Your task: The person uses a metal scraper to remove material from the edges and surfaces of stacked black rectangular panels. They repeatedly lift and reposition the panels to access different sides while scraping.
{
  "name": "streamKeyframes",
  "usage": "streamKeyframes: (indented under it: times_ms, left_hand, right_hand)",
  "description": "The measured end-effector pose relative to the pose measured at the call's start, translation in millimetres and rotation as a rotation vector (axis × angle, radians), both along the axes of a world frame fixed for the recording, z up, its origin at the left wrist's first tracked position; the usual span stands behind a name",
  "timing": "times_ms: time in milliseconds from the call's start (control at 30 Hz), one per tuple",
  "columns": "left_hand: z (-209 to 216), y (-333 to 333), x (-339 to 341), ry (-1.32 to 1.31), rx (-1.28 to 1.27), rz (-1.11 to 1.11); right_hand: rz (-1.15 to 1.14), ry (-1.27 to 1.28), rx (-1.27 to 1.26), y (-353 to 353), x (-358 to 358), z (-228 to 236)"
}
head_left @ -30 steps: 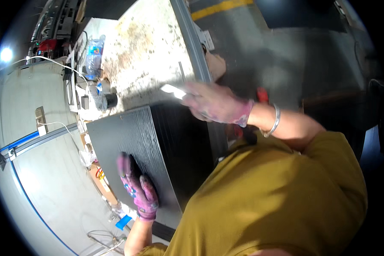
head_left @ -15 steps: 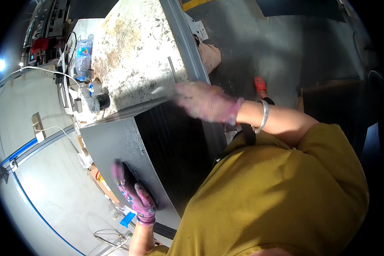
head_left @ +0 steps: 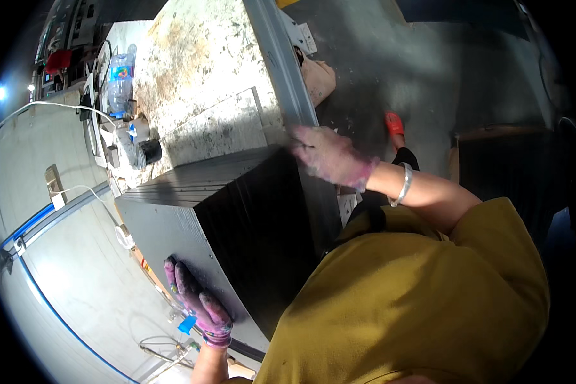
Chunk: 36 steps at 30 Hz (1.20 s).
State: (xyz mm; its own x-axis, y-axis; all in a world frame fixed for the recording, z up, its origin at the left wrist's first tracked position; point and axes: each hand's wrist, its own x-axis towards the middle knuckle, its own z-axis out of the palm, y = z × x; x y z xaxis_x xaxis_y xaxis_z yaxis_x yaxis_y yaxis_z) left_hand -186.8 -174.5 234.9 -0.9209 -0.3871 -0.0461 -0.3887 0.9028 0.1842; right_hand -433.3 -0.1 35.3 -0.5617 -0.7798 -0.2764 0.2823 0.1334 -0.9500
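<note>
A stack of dark grey flat panels (head_left: 150, 216) stands on edge at the near end of the worktable. My left hand (head_left: 205, 313), in a purple patterned glove, lies against the broad grey face of the nearest panel, its fingers stretched out. At the far right corner of the stack is my right hand (head_left: 333, 157), in a stained pinkish glove. Its fingers are bent together around something pale and blurred by motion, too smeared to name. A silver bangle (head_left: 403, 184) circles my right wrist.
The stained white worktable (head_left: 205, 64) has a grey metal edge (head_left: 278, 57) on its right. A clear plastic bottle (head_left: 120, 86) and a black-ended cup (head_left: 149, 151) stand at its left. A red shoe (head_left: 394, 121) shows on the floor. Cables hang along the left wall.
My right hand has moved right, toward the table's edge, with the blurred thing. My left hand has slid slightly down and stays on the panel. The stack's top edges show more widely.
</note>
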Motion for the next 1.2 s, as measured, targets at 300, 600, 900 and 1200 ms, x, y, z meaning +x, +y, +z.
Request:
streamKeyframes:
  times_ms: [300, 600, 900, 1200]
  left_hand:
    - [-1.4, -2.0, -1.6, -0.009, -0.058, -0.009]
    - [-4.3, 0.4, -2.3, 0.016, -0.052, -0.004]
    - [0.2, 1.5, -5.5, -0.011, -0.049, -0.035]
    - [2.9, 1.6, -6.9, -0.009, -0.027, -0.001]
  right_hand:
    - [-0.087, 0.172, 0.136, -0.3, 0.8, -12.1]
    - [-0.001, 0.459, 0.231, 2.0, 18.7, -69.1]
    - [0.098, 0.389, 0.095, -6.5, 17.9, -39.5]
    - [0.064, 0.076, -0.140, 3.3, 20.4, 7.2]
